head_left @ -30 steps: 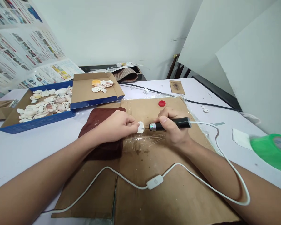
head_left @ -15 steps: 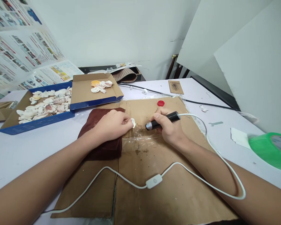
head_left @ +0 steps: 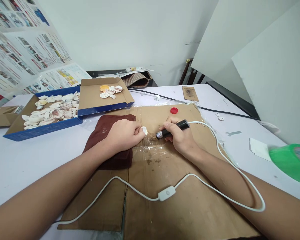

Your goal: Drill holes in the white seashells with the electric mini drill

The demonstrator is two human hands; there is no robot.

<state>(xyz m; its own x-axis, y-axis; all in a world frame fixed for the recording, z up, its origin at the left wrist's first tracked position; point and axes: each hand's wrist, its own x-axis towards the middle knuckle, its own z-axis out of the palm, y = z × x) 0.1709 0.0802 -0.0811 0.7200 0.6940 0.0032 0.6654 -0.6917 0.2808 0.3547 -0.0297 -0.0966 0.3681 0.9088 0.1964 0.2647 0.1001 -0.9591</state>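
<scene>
Between the thumb and fingers of my left hand (head_left: 126,134) is a small white seashell (head_left: 144,130), mostly covered by the fingertips. That hand rests by the edge of a folded dark brown cloth (head_left: 120,159). My right hand (head_left: 181,135) grips a black pen-shaped rotary tool (head_left: 170,130) like a pencil, its thin tip pointing left toward the shell, a short gap apart. A white cable (head_left: 216,140) runs from the tool's back end to an inline switch (head_left: 166,193). Beneath both hands lies a brown cardboard sheet (head_left: 190,206) with clear tape and damp-looking stains.
At the left, a blue-edged box (head_left: 47,129) holds many shells; its lid (head_left: 90,96) carries several more. A red cap (head_left: 174,110) lies beyond my right hand. Rightward are a small wrench (head_left: 233,133), white paper pieces (head_left: 259,149) and green tape (head_left: 285,160). A black cable (head_left: 215,110) crosses behind.
The whole view has shifted slightly, so things appear a little to the right. The tool's tip sits somewhat closer to the shell. Both hands keep their holds.
</scene>
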